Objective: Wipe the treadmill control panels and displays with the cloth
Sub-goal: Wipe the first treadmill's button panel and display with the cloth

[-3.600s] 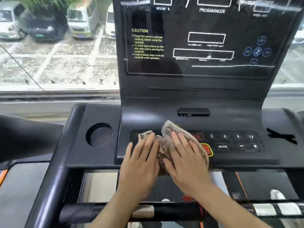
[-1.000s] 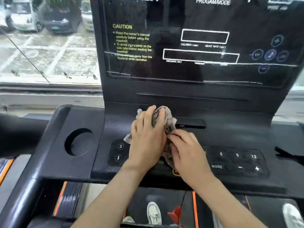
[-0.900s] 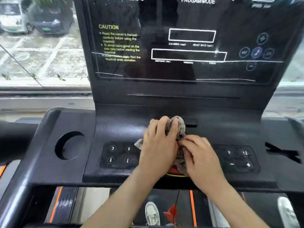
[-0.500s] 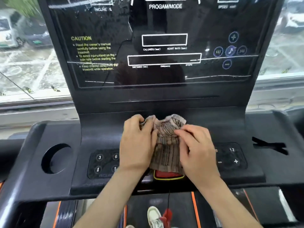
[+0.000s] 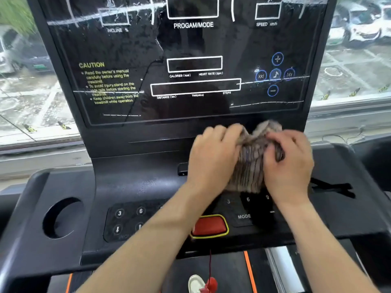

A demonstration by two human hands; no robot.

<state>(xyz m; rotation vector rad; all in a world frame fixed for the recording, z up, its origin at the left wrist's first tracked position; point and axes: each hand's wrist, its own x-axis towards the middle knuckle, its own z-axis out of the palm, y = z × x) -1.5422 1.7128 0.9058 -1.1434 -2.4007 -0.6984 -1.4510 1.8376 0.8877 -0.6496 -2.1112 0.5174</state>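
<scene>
A crumpled grey-brown striped cloth (image 5: 250,163) is bunched between my two hands just below the display, right of centre. My left hand (image 5: 212,157) grips its left side and my right hand (image 5: 289,163) grips its right side, fingers curled into the fabric. Behind them rises the glossy black display (image 5: 190,66) with white boxes, a yellow CAUTION text and blue music icons; smears show on the glass. Below my wrists lies the black control panel (image 5: 131,218) with numbered keys, a MODE key and a red stop button (image 5: 209,226).
A round cup holder (image 5: 60,218) sits in the console's left wing. A red safety cord (image 5: 210,271) hangs under the stop button, above a white shoe (image 5: 195,283) on the belt. Windows on both sides show a car park with several cars.
Both hands have lifted the cloth off the keypad, up and to the right toward the display's lower edge. The stop button and MODE key are uncovered now.
</scene>
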